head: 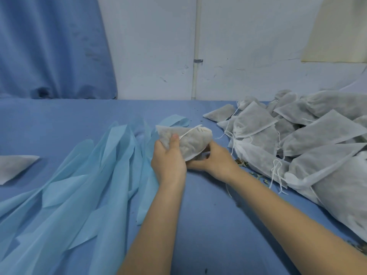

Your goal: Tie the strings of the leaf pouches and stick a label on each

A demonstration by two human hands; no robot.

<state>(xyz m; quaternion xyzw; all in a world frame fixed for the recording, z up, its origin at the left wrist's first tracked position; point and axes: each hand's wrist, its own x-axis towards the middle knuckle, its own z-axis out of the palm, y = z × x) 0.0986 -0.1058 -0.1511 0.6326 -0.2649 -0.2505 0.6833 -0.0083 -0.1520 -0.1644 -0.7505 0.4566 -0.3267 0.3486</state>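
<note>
I have one leaf pouch [185,140] lifted just off the blue tabletop [208,225], held between both hands out in front of me. My left hand [168,161] grips its near-left end, fingers wrapped underneath and the thumb pressed on top, while my right hand [215,160] curls around the lower right side from below. The pouch's long axis runs roughly left to right, tilted a little, with the gathered drawstring mouth at the far-right end, pointing toward the heap. That is the relation the next move turns on, as I judge it: the mouth lies on the right hand's side, so the right hand looks better placed to take the string while the left steadies the body. The white string [190,132] trails from the puckered mouth back across the top of the pouch to just beside my left thumb, loose and, as far as I can make out, not yet knotted (I cannot see a second strand). The pouch itself is thin, greyish-white non-woven fabric, soft and plump, with dark leaf matter showing dimly through it; I see no label on the face turned to me. The pile of filled pouches [309,139] sits close on my right, strings dangling, with crumbs of dried leaf [258,175] scattered at its foot. Pale blue strips [95,175] fan across the tabletop to my left, and a lone pouch [15,165] lies at the far left edge.
</note>
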